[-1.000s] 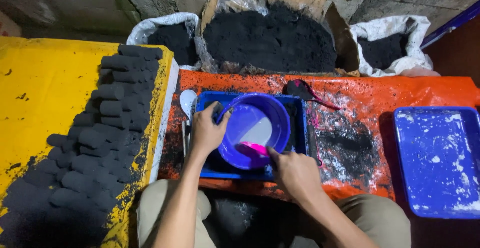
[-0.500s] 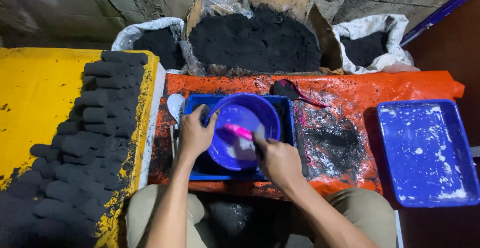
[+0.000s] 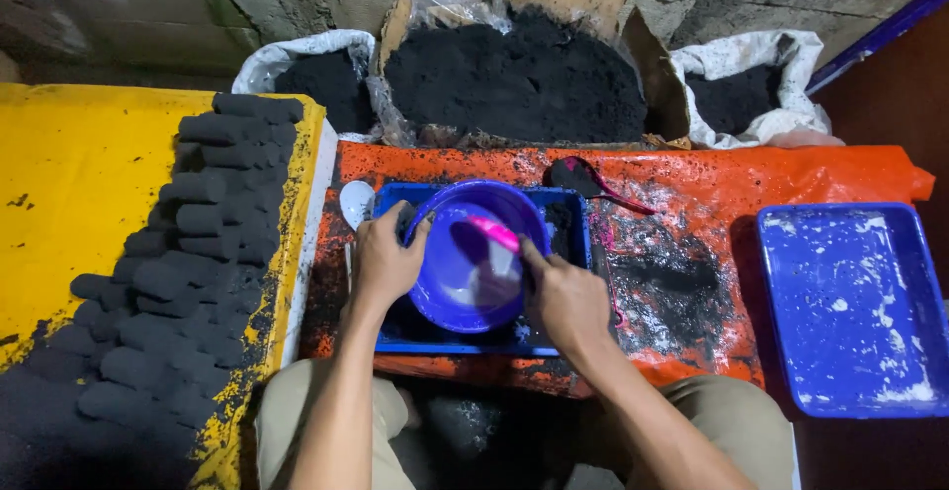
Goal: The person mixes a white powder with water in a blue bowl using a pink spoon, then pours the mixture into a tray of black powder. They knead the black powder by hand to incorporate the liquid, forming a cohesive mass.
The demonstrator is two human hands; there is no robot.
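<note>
Head view: hands [image 3: 474,287] gripping tilted bowl [image 3: 450,277]

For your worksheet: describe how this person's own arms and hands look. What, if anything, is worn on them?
Both forearms are bare, with no sleeves in view. The left hand and right hand wear no gloves, and no watch, ring or bracelet shows. Dark powder smudges the fingertips. Khaki trousers cover the knees below.
</note>
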